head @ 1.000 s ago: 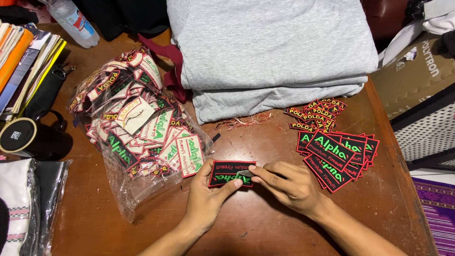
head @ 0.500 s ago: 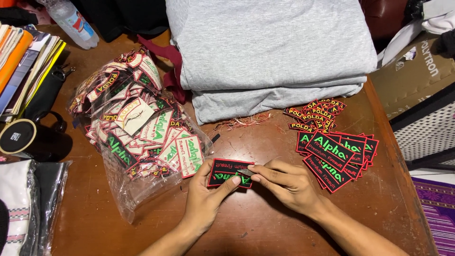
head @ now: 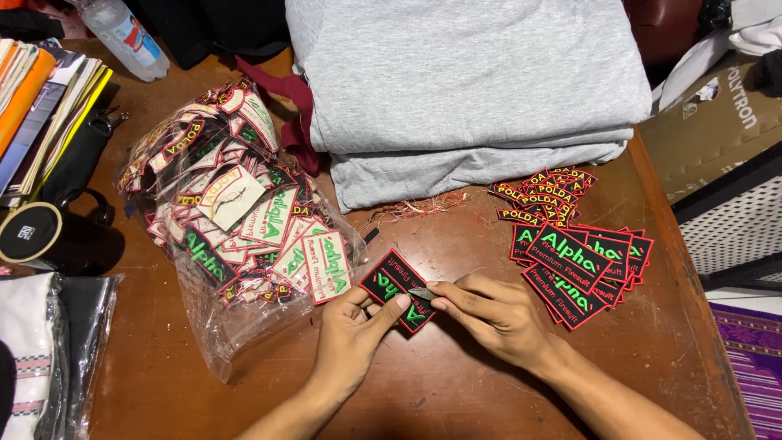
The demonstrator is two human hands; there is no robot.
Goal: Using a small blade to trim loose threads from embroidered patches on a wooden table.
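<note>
At the near edge of the brown wooden counter [head: 456,383], my left hand [head: 352,338] pinches a black embroidered patch [head: 394,283] with red border and green lettering, thumb and fingers closed on its lower corner so that it stands tilted just above the wood. My right hand [head: 495,314] is closed around a small grey metal tool [head: 423,292], its tip touching the patch's right edge; I cannot tell what kind of tool it is.

To the left, a clear plastic bag [head: 236,236] lies open on its side, spilling a heap of similar patches toward the counter's left edge. Toward the right edge sits a fanned stack of finished-looking patches [head: 582,265], with a pile of smaller red-and-yellow patches [head: 544,194] just behind it. Loose red thread scraps [head: 419,208] lie in front of the folded grey garments [head: 464,90] stacked at the far edge. A black mug [head: 45,236] stands at the left edge.

By my reading, the step in hand is trimming this one patch's border. The next move calls for a steady pinch and a small turn of the patch, keeping the tool off the stitching.
</note>
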